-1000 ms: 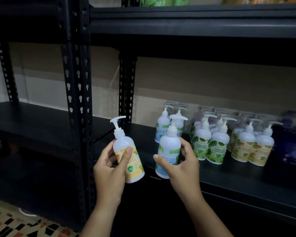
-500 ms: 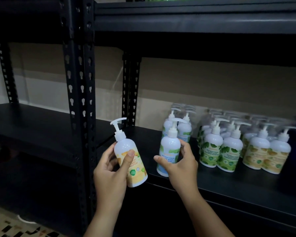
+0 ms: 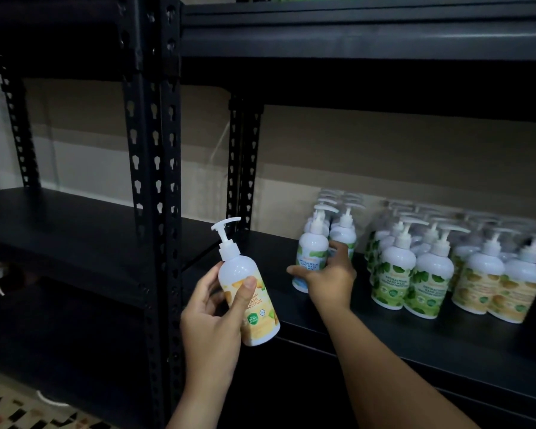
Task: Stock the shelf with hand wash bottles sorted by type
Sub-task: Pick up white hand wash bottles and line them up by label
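Observation:
My left hand [image 3: 212, 314] grips a white pump bottle with a yellow-orange label [image 3: 248, 297], tilted, in front of the shelf's edge. My right hand [image 3: 328, 278] is curled round a white bottle with a blue-green mint label [image 3: 310, 255], which stands on the black shelf [image 3: 369, 332] at the front of the mint row. To the right stand green-leaf bottles [image 3: 395, 274] and yellow-label bottles [image 3: 480, 283], several of each in rows.
A black perforated upright post [image 3: 155, 181] stands just left of my left hand. Beyond it lies another black shelf board [image 3: 53, 218]. An upper shelf [image 3: 353, 32] overhangs the bottles. Patterned floor tiles [image 3: 10, 410] show at bottom left.
My right hand has carried the mint bottle back and to the right and set it on the shelf in front of the mint row. The left hand holds its bottle much as before.

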